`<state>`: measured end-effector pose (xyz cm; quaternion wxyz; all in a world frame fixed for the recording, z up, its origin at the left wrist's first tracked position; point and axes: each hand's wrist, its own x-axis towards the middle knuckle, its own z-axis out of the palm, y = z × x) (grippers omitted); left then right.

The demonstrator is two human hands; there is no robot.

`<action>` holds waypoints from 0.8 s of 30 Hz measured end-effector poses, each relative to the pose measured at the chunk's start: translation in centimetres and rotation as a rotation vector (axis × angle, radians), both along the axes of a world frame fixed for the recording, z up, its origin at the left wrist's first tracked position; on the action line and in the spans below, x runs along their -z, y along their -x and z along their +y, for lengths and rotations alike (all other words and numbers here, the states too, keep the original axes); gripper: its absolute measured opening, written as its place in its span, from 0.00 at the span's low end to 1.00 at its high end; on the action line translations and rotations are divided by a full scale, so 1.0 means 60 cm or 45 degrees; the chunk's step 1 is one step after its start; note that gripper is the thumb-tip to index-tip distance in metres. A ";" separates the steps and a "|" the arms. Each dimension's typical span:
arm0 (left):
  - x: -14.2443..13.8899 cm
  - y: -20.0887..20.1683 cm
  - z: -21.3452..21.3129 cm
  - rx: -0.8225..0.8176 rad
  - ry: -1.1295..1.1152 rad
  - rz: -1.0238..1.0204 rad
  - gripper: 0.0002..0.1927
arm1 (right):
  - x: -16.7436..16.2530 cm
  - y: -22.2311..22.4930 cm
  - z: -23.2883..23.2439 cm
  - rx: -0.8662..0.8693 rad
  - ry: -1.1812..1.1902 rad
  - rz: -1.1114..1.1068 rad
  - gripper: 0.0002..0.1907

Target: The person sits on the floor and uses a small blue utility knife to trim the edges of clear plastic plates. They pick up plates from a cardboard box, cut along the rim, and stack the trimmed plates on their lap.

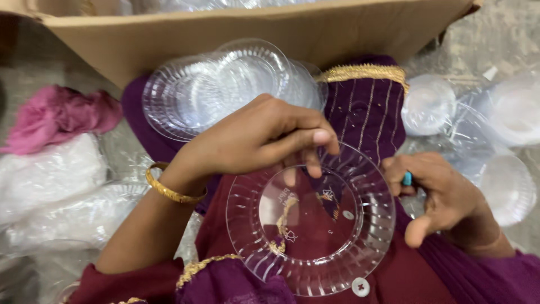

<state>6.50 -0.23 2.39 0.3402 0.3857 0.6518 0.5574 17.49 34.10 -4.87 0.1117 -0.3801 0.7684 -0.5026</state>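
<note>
Left hand (253, 138) grip pinches clear plate (310, 219) rim; right hand (441, 194) grip clamps blue tool (406, 179).

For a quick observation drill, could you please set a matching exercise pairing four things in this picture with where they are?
Things:
1. clear plate
2. stack of plates
3. pink cloth
4. gold bangle

Places:
A. on the left wrist
B. far left, beside plastic bags
C. held between both hands
D. on the lap, below the cardboard box

Pairs: 1-C, 2-D, 3-B, 4-A
</note>
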 end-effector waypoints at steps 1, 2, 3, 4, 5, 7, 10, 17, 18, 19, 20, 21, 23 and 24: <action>-0.008 0.000 0.010 0.041 0.016 0.029 0.16 | -0.001 0.012 -0.005 -0.082 0.041 0.046 0.40; -0.015 0.002 0.022 0.081 0.033 0.066 0.17 | -0.001 0.028 -0.011 -0.167 0.096 0.084 0.48; -0.021 0.004 0.032 0.120 0.051 0.103 0.18 | -0.003 0.044 -0.018 -0.254 0.151 0.120 0.56; -0.026 0.004 0.040 0.138 0.066 0.097 0.18 | -0.006 0.057 -0.024 -0.343 0.207 0.152 0.64; -0.030 0.005 0.048 0.154 0.081 0.090 0.18 | -0.013 0.067 -0.029 -0.373 0.208 0.167 0.64; -0.035 0.007 0.056 0.168 0.096 0.089 0.18 | -0.028 0.084 -0.034 -0.441 0.215 0.198 0.66; -0.037 0.008 0.059 0.174 0.094 0.086 0.18 | -0.050 0.095 -0.035 -0.425 -0.063 0.096 0.63; -0.031 0.003 0.056 0.169 0.075 0.108 0.17 | -0.056 0.100 -0.051 -0.515 0.080 0.202 0.76; -0.030 0.002 0.055 0.167 0.063 0.130 0.17 | -0.055 0.100 -0.052 -0.524 0.107 0.248 0.77; -0.028 -0.001 0.054 0.162 0.062 0.122 0.17 | -0.053 0.098 -0.054 -0.532 0.134 0.295 0.77; -0.027 -0.002 0.054 0.157 0.061 0.114 0.17 | -0.051 0.098 -0.055 -0.546 0.153 0.290 0.77; -0.026 -0.003 0.053 0.154 0.058 0.107 0.17 | -0.049 0.096 -0.055 -0.560 0.172 0.286 0.76; -0.024 -0.006 0.050 0.123 0.001 0.167 0.17 | -0.044 0.092 -0.053 -0.570 0.196 0.288 0.72; -0.024 -0.007 0.049 0.105 -0.027 0.199 0.17 | -0.042 0.090 -0.052 -0.567 0.202 0.294 0.69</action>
